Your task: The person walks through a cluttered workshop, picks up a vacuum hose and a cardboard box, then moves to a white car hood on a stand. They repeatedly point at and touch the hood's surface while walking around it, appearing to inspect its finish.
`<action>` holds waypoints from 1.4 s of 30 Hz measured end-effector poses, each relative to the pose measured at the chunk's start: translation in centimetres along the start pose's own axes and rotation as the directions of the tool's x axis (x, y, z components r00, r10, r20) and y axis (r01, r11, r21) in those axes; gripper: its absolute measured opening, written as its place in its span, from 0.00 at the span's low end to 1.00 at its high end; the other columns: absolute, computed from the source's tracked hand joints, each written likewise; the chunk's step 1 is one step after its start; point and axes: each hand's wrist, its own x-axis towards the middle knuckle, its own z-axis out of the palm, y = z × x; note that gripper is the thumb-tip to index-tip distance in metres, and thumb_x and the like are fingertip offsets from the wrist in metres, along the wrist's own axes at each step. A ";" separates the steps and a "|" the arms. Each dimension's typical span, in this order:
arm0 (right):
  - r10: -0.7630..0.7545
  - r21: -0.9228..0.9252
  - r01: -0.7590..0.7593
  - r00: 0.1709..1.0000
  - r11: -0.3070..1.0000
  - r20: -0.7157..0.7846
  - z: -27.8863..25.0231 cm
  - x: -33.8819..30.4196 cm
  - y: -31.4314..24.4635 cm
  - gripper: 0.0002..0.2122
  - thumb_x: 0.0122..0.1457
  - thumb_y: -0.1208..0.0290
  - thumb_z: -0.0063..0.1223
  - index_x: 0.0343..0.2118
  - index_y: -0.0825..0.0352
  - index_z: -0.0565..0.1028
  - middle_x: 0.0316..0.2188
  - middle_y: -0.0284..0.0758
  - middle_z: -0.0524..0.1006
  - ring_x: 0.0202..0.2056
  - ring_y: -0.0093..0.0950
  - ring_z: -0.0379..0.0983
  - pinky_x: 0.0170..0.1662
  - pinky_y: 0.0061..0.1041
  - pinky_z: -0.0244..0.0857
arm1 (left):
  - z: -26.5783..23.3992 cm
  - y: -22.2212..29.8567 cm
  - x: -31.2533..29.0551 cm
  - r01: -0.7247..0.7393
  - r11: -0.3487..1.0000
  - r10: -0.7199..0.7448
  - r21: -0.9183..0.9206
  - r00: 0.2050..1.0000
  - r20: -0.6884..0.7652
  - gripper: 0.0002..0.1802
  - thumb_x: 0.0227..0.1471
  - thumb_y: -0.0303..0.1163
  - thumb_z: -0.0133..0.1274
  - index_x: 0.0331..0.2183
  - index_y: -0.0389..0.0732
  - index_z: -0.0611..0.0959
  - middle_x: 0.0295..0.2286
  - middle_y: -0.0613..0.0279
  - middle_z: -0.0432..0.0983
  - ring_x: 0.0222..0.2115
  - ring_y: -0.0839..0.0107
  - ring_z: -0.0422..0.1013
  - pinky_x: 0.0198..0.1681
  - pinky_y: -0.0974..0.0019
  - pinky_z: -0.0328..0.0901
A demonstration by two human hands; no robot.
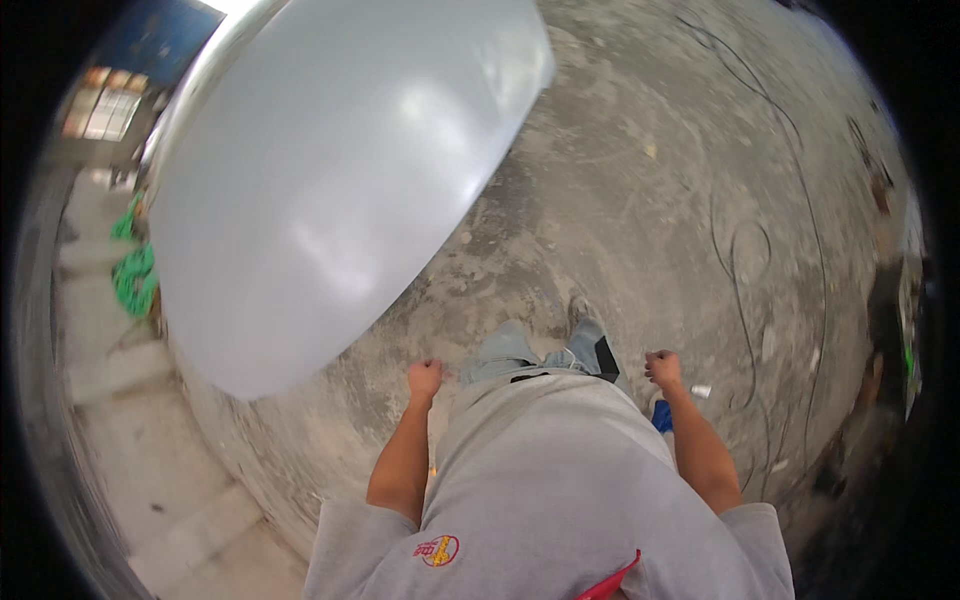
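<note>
My left hand [425, 380] hangs beside my waist, its fingers curled in and nothing seen in them. Out to the right of my body is my right hand [662, 368], also with bent fingers and no object showing. Neither hand touches anything that I can make out. Ahead and to the left lies a very large, smooth, silver-grey curved piece [340, 190] with a glossy surface and a rounded edge. Its near edge is a little way beyond my left hand. What it belongs to cannot be told.
Stained concrete floor [600, 190] spreads around my feet. Dark cables [780, 110] run loosely across it on the right. A small white piece [701, 391] and a blue object [662, 415] lie near my right arm. Green bundled material [135, 280] sits at the far left beside pale slabs [150, 420].
</note>
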 end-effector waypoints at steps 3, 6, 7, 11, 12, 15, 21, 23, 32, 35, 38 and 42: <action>-0.054 -0.063 0.055 0.998 0.996 0.015 -4.5 3.9 -3.1 0.13 0.53 0.66 0.51 0.34 0.74 0.73 0.22 0.38 0.75 0.18 0.26 0.71 0.20 0.24 0.65 | 2.4 3.6 -2.7 -0.002 0.954 -0.026 -0.301 0.996 -0.090 0.18 0.50 0.38 0.49 0.29 0.28 0.79 0.23 0.57 0.76 0.24 0.70 0.72 0.25 0.67 0.64; -0.057 -0.145 0.066 0.996 0.987 0.064 -7.6 6.8 -5.4 0.13 0.53 0.66 0.51 0.33 0.74 0.72 0.21 0.38 0.74 0.18 0.26 0.71 0.19 0.23 0.64 | 2.9 6.4 -4.6 0.046 0.790 -0.165 -0.611 0.976 -0.139 0.25 0.56 0.46 0.43 0.31 0.30 0.78 0.25 0.57 0.76 0.24 0.71 0.72 0.27 0.68 0.66; -0.048 -0.183 0.062 0.996 0.981 0.079 -8.2 7.6 -6.1 0.13 0.53 0.66 0.51 0.32 0.74 0.72 0.20 0.38 0.74 0.18 0.26 0.71 0.19 0.23 0.63 | 2.4 7.1 -4.9 0.044 0.688 -0.233 -0.724 0.959 -0.163 0.27 0.57 0.49 0.41 0.31 0.30 0.78 0.25 0.57 0.77 0.24 0.71 0.72 0.27 0.68 0.66; -0.056 -0.243 0.084 0.991 0.966 0.121 -8.0 8.8 -9.3 0.13 0.53 0.66 0.51 0.31 0.75 0.72 0.22 0.39 0.74 0.20 0.28 0.72 0.21 0.26 0.65 | -1.5 8.7 -5.0 -0.038 0.363 -0.475 -0.931 0.852 -0.219 0.34 0.58 0.55 0.36 0.37 0.29 0.75 0.29 0.52 0.77 0.27 0.66 0.72 0.30 0.67 0.65; -0.072 -0.225 0.100 0.989 0.969 0.131 -7.5 8.6 -10.1 0.14 0.53 0.65 0.51 0.33 0.75 0.72 0.22 0.39 0.74 0.20 0.28 0.72 0.21 0.25 0.65 | -2.5 9.1 -5.1 -0.145 0.339 -0.470 -0.929 0.830 -0.301 0.35 0.58 0.56 0.35 0.39 0.29 0.74 0.31 0.51 0.76 0.28 0.66 0.72 0.31 0.67 0.65; -0.128 -0.266 0.191 0.963 0.945 0.239 -4.7 7.0 -12.7 0.14 0.53 0.65 0.51 0.33 0.76 0.72 0.22 0.38 0.75 0.21 0.27 0.73 0.21 0.25 0.65 | -5.5 10.2 -5.1 -0.326 0.228 -0.533 -0.918 0.747 -0.398 0.37 0.59 0.57 0.32 0.44 0.28 0.72 0.36 0.48 0.75 0.32 0.66 0.71 0.34 0.67 0.66; -0.259 -0.441 0.428 0.882 0.789 0.393 0.7 2.2 -17.7 0.13 0.54 0.66 0.52 0.32 0.75 0.73 0.22 0.37 0.75 0.20 0.26 0.72 0.22 0.24 0.64 | -9.9 11.7 -4.7 -0.449 -0.123 -0.593 -0.885 0.748 -0.298 0.38 0.59 0.56 0.30 0.51 0.27 0.66 0.44 0.48 0.70 0.38 0.64 0.71 0.39 0.67 0.66; -0.309 -0.471 0.505 0.847 0.724 0.433 1.4 1.6 -19.0 0.13 0.54 0.66 0.52 0.31 0.75 0.73 0.22 0.37 0.75 0.20 0.25 0.72 0.22 0.24 0.64 | -10.5 11.6 -4.3 -0.433 -0.158 -0.597 -0.888 0.758 -0.263 0.38 0.59 0.56 0.32 0.51 0.27 0.66 0.45 0.49 0.70 0.39 0.65 0.71 0.39 0.68 0.66; -0.234 -0.418 0.362 0.916 0.833 0.327 -0.4 4.0 -19.5 0.13 0.53 0.66 0.52 0.31 0.74 0.73 0.21 0.37 0.75 0.19 0.26 0.72 0.21 0.24 0.64 | -11.0 10.1 -2.1 -0.360 -0.171 -0.611 -0.917 0.769 -0.188 0.35 0.55 0.54 0.47 0.44 0.27 0.72 0.40 0.51 0.73 0.33 0.70 0.70 0.33 0.71 0.67; -0.211 -0.476 0.327 0.936 0.817 0.282 -1.5 3.5 -18.8 0.13 0.53 0.67 0.52 0.30 0.75 0.73 0.20 0.37 0.75 0.19 0.26 0.72 0.21 0.24 0.64 | -11.2 10.1 -2.0 -0.342 -0.131 -0.630 -0.930 0.754 -0.188 0.34 0.55 0.54 0.46 0.43 0.28 0.73 0.38 0.53 0.73 0.32 0.71 0.70 0.32 0.72 0.66; -0.219 -0.530 0.340 0.935 0.777 0.278 -2.1 2.4 -18.1 0.12 0.53 0.67 0.52 0.29 0.74 0.74 0.20 0.38 0.75 0.18 0.26 0.72 0.20 0.24 0.64 | -11.3 10.1 -2.1 -0.353 -0.155 -0.628 -0.923 0.756 -0.184 0.33 0.55 0.55 0.46 0.41 0.29 0.74 0.35 0.56 0.73 0.31 0.71 0.69 0.31 0.72 0.66; -0.227 -0.542 0.356 0.929 0.761 0.291 -1.8 1.4 -17.5 0.12 0.53 0.67 0.52 0.29 0.74 0.74 0.20 0.37 0.75 0.18 0.25 0.72 0.20 0.24 0.64 | -11.2 10.3 -2.0 -0.323 -0.100 -0.597 -0.941 0.776 -0.203 0.32 0.55 0.55 0.44 0.38 0.30 0.74 0.32 0.58 0.73 0.29 0.72 0.69 0.29 0.72 0.65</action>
